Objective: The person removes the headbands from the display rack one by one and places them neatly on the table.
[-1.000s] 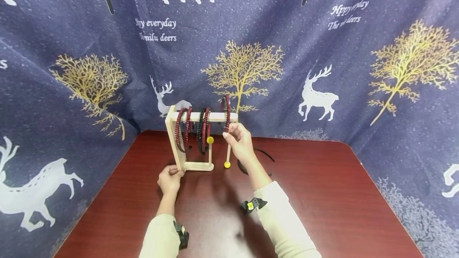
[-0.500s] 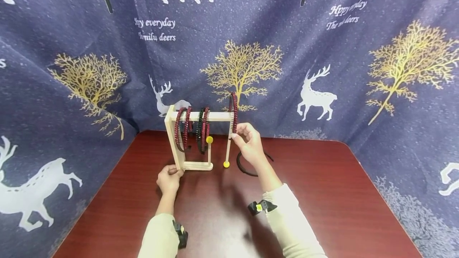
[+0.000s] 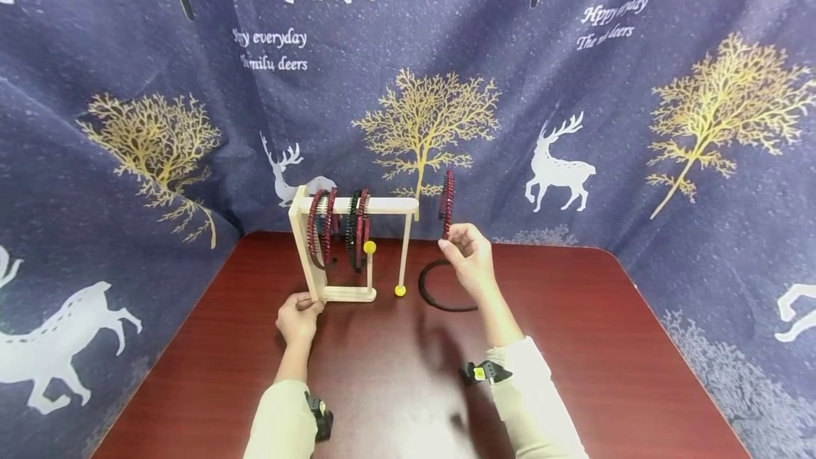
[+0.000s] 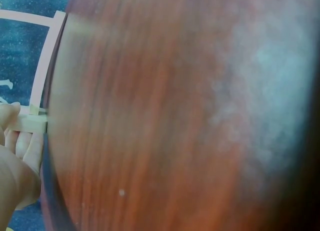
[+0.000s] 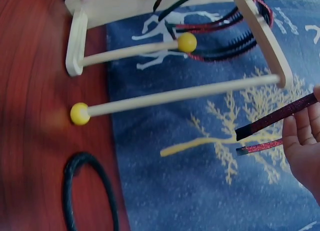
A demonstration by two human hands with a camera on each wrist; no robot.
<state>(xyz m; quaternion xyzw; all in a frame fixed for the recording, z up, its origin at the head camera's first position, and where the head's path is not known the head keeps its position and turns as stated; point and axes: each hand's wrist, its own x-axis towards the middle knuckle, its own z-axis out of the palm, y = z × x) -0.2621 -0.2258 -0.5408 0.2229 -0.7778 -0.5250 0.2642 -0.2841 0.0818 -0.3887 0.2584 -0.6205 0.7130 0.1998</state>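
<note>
The red headband is now off the wooden rack, upright in the air just beyond the free end of its upper bar; half a second ago it was around that end. Its removal looks complete. The right hand pinches its lower part. The left hand grips the rack's near lower corner, as before. Other headbands hang unchanged on the rack; a black hoop, now less covered, lies right of it.

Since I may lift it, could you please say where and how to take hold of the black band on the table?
Probably pinch the black band from above, at its curve facing the wooden stand: it lies flat, that curve is uncovered, and the right hand overlaps its other side in the head view.
</note>
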